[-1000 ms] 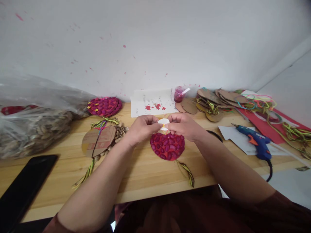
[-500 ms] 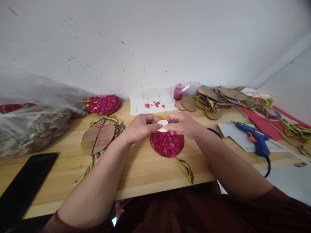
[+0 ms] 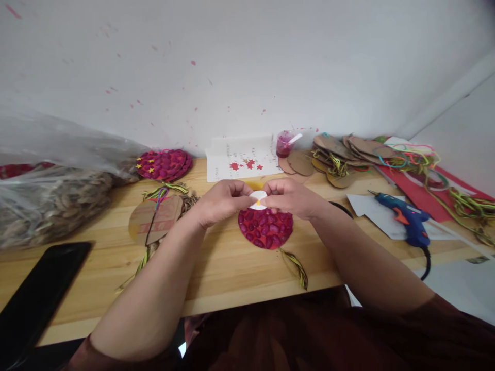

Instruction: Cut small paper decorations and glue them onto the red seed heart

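Observation:
A small white paper piece [image 3: 257,195], roundish with a bit of yellow at its lower middle, is pinched between my two hands. My left hand [image 3: 228,202] grips its left side between thumb and fingers; my right hand [image 3: 291,198] has the right side in a similar pinch. Right below them lies a red disc [image 3: 266,229] covered in magenta-painted, nut-like lumps, its upper part hidden by the hands and paper. From the disc's lower edge trails a yellow-green and black thread tassel [image 3: 296,269]. Something yellow [image 3: 255,184] shows just behind the paper.
A blue glue gun [image 3: 404,216] lies on white paper at right. Cardboard discs [image 3: 336,149] and a cup of magenta paint [image 3: 285,146] stand at the back, near a sheet with red stars [image 3: 250,164]. Leftward are decorated discs [image 3: 166,164], a bag of shells [image 3: 69,201] and a phone [image 3: 46,283].
Both hands keep their pinch on the paper piece, with barely any movement. The whole view has shifted very slightly.

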A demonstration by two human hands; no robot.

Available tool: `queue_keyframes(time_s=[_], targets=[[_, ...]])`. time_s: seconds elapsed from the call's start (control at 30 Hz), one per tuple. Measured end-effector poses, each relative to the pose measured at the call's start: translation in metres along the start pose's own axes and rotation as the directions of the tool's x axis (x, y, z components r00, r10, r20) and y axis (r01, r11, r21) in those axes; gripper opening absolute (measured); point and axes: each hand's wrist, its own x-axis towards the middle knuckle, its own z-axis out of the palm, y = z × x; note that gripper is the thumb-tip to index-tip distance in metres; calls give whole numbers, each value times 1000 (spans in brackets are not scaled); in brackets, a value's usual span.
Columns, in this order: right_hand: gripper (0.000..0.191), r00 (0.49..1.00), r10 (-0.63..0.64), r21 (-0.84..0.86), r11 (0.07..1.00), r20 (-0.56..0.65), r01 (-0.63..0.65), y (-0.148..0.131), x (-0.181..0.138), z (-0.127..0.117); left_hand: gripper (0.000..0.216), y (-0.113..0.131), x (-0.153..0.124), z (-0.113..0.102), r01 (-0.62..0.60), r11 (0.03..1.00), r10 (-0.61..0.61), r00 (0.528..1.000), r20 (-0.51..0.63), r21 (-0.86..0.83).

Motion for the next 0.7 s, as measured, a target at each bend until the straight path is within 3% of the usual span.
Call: queue_keyframes(time_s=[0.5,0.6,0.7], targets=[[14,999,-23,-7,1000,24,23,-4,-2,-2,20,-1,1,1,-16,999,17,1000,-23,38],[23,996,-81,-23,997,-49,80,-9,-5,-12,20,3,0,1,-1,1000,-1,997,-83,-26],[31,962,-159,-143,981,-223,129,-10,-15,-24,21,5,0,0,-17,993,1,991,-135,-118]])
